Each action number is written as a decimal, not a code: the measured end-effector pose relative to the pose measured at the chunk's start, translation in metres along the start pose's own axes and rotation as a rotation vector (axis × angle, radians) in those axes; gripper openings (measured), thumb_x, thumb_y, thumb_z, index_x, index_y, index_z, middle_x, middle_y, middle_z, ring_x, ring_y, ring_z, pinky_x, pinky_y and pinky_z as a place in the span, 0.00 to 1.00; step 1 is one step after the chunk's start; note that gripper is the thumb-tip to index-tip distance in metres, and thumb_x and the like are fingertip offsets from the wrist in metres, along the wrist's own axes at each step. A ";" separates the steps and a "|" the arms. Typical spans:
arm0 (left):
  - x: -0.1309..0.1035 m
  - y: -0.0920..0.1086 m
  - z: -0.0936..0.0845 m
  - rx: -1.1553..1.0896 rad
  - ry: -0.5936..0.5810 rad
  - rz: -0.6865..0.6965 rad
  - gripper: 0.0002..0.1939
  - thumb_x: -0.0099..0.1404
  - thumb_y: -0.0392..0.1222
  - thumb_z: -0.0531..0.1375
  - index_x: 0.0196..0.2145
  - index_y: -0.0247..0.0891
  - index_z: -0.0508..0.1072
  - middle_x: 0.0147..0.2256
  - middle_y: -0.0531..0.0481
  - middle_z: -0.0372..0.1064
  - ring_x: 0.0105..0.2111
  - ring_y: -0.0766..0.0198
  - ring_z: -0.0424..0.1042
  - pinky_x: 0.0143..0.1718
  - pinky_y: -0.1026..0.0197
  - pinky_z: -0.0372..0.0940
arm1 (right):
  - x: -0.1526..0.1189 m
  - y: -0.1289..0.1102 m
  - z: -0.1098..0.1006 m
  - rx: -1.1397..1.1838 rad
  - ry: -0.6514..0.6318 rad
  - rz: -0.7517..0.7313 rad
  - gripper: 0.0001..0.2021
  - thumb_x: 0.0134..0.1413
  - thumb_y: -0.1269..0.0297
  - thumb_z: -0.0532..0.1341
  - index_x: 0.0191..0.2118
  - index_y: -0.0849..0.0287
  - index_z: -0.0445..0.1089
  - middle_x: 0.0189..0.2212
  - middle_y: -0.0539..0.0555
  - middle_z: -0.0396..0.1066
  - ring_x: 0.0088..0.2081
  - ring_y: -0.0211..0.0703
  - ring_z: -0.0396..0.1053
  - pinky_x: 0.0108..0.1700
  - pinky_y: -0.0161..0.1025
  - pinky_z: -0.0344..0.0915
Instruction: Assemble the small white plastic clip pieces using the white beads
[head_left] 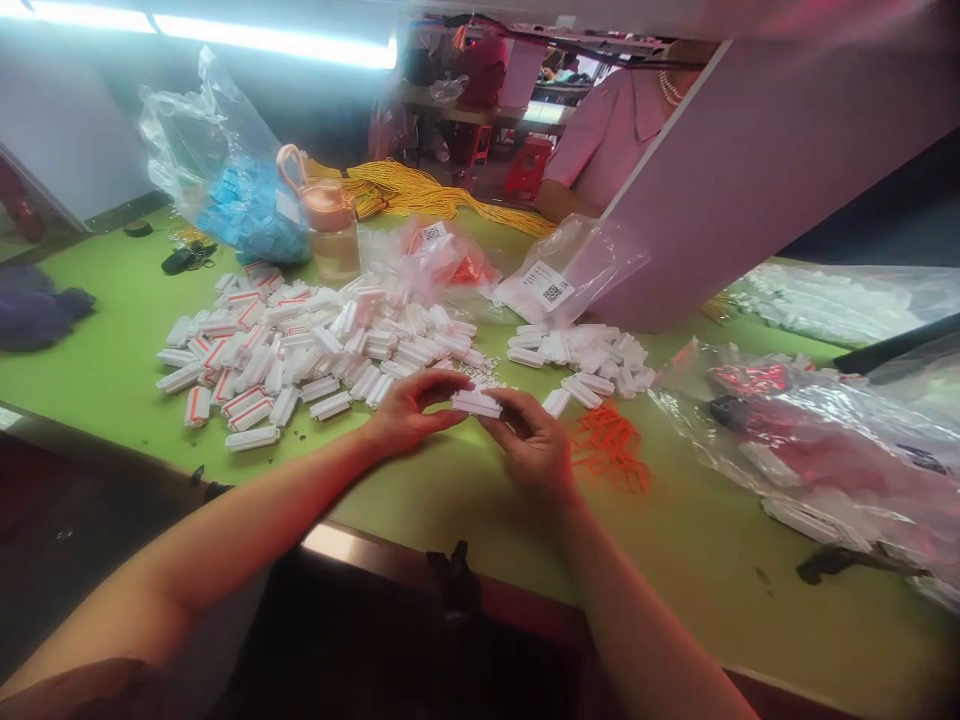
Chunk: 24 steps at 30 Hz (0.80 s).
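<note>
White strip-like piece (477,403) is mid-view, over the green table (450,520); clock = from that piece, head view
Left hand (409,412) pinches its 9 o'clock end, thumb and fingers narrow
Right hand (534,440) grips its 3 o'clock end
Tiny white bits (486,374) just beyond, 12
Big pile of white pieces (322,345) at 10, smaller pile (585,355) at 2
Orange strips (611,445) between 3 and 4, near right hand
</note>
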<state>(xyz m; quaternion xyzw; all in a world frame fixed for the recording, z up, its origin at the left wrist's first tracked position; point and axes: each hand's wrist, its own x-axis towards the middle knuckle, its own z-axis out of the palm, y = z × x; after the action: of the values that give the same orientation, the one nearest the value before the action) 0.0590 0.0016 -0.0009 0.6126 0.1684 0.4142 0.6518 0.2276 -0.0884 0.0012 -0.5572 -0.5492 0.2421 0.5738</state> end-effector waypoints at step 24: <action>0.004 -0.012 -0.012 0.452 -0.005 -0.217 0.24 0.51 0.54 0.67 0.41 0.34 0.78 0.26 0.54 0.66 0.26 0.70 0.60 0.29 0.66 0.56 | 0.021 0.010 -0.026 -0.930 -0.204 0.008 0.09 0.59 0.59 0.58 0.32 0.56 0.72 0.34 0.57 0.75 0.37 0.48 0.67 0.37 0.44 0.56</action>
<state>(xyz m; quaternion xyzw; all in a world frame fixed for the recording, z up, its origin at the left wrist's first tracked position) 0.0568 0.0131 -0.0136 0.7220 0.3199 0.2920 0.5395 0.2600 -0.0765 0.0061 -0.7305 -0.6507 0.0264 0.2058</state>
